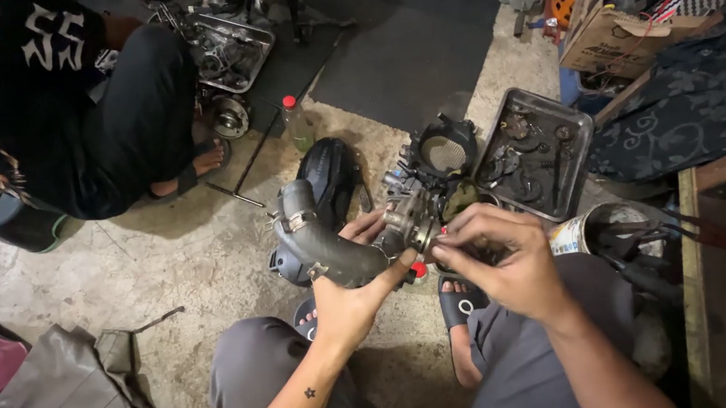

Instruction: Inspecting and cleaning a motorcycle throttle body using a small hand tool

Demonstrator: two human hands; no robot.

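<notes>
Our left hand [349, 304] wraps fingers under the curved dark rubber intake hose [318, 242]; our right hand [506, 262] pinches something small, perhaps a screw, at its metal throttle body [408, 222]; we should keep the hose steady.

A rubber hose [319, 246] sits between a bottle [296, 123] behind it and a parts tray [578, 139] to its right, all above the floor [186, 261].

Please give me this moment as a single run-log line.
left hand: holds curved rubber hose | right hand: fingers at metal throttle body on hose end | nearby: parts tray, concrete floor
</notes>
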